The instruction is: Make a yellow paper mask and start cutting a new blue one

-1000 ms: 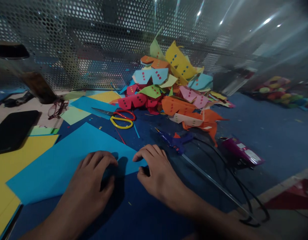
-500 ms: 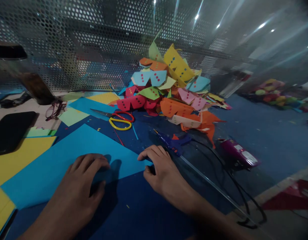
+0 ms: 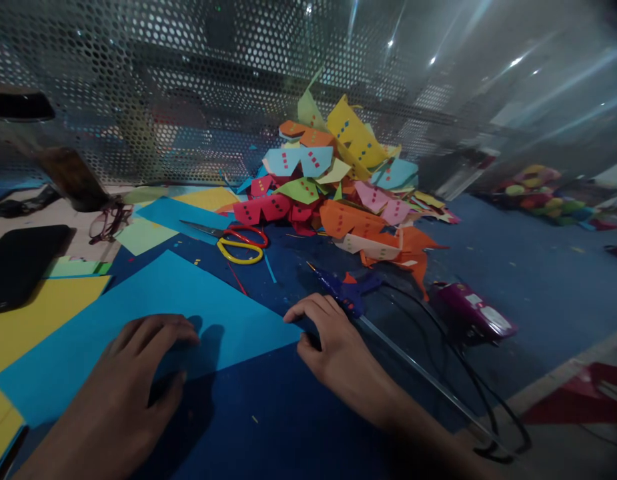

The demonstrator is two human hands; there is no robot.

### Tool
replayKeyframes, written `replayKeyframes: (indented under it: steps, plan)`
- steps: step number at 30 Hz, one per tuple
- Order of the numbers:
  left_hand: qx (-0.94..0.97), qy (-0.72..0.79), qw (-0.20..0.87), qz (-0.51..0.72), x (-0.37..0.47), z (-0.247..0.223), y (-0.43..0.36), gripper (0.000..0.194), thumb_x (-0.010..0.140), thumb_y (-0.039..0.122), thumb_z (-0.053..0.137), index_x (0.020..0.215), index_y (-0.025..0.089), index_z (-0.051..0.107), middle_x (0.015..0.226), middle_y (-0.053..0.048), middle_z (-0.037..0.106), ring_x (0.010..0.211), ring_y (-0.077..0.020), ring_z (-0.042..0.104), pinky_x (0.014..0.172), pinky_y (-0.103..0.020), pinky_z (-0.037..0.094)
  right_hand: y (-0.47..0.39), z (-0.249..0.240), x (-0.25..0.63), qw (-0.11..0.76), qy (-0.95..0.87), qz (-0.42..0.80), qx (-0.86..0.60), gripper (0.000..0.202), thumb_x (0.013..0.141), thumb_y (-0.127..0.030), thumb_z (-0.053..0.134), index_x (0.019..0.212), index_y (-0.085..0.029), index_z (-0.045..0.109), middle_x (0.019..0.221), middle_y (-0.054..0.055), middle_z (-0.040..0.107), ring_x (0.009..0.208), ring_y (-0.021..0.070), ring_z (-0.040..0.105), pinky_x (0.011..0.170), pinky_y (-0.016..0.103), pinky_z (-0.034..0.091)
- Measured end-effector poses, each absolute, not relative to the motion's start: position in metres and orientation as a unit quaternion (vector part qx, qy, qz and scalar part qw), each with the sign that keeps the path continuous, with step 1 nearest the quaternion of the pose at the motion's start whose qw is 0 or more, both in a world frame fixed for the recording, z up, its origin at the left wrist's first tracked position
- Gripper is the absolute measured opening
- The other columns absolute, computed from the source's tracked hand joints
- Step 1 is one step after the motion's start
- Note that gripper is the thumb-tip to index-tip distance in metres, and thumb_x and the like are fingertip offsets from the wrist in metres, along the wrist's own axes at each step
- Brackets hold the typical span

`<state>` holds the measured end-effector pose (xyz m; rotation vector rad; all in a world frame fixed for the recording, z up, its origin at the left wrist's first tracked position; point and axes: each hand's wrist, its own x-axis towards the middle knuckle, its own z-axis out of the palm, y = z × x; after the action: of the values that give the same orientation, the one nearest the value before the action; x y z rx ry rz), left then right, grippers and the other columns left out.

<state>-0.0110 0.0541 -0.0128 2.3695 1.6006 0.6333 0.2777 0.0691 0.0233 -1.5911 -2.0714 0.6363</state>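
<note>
A sheet of bright blue paper (image 3: 173, 287) lies on the dark blue table in front of me. My left hand (image 3: 133, 380) hovers over or rests on its left part, fingers loosely curved and thumb apart, casting a shadow on the sheet. At the sheet's right corner is my right hand (image 3: 333, 347), its bent fingers and thumb spaced apart; whether the fingertips press the paper I cannot tell. A blue glue gun (image 3: 345, 290) with a clear glue stick lies just beyond my right hand. Scissors (image 3: 241, 243) with red and yellow handles lie behind the sheet.
A pile of colourful cut-paper shapes (image 3: 333, 193) stands against the perforated metal panel (image 3: 188, 80). Right of the glue gun's cable sits a purple device (image 3: 475, 313). On the left are a black phone-like slab (image 3: 25, 263), eyeglasses (image 3: 108, 223), a bottle (image 3: 71, 173) and yellow paper (image 3: 43, 313).
My left hand has shifted left and slightly down across the blue sheet. My right hand has edged a little to the right. The sheet's left corner sits slightly further left.
</note>
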Motion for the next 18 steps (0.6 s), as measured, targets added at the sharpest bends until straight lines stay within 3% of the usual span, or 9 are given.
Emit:
replayKeyframes:
  steps: [5, 18]
  plan:
    - [0.795, 0.554, 0.115, 0.218, -0.014, -0.013, 0.052, 0.023, 0.086, 0.031, 0.054, 0.108, 0.031, 0.059, 0.123, -0.006, 0.064, 0.118, -0.0361, 0.056, 0.091, -0.057, 0.052, 0.069, 0.025, 0.28, 0.227, -0.747, 0.243, -0.576, 0.04, 0.073, 0.007, 0.046, 0.096, -0.023, 0.06, 0.105, 0.003, 0.062, 0.102, 0.021, 0.054, 0.092, 0.04, 0.043]
    - [0.769, 0.573, 0.149, 0.239, -0.024, -0.009, 0.039, 0.018, 0.088, 0.027, 0.051, 0.103, 0.032, 0.06, 0.129, -0.005, 0.061, 0.124, -0.0331, 0.051, 0.097, -0.055, 0.047, 0.072, 0.026, 0.282, 0.219, -0.75, 0.249, -0.573, 0.041, 0.074, 0.005, 0.044, 0.098, -0.024, 0.06, 0.106, 0.003, 0.062, 0.104, 0.0215, 0.056, 0.094, 0.042, 0.043]
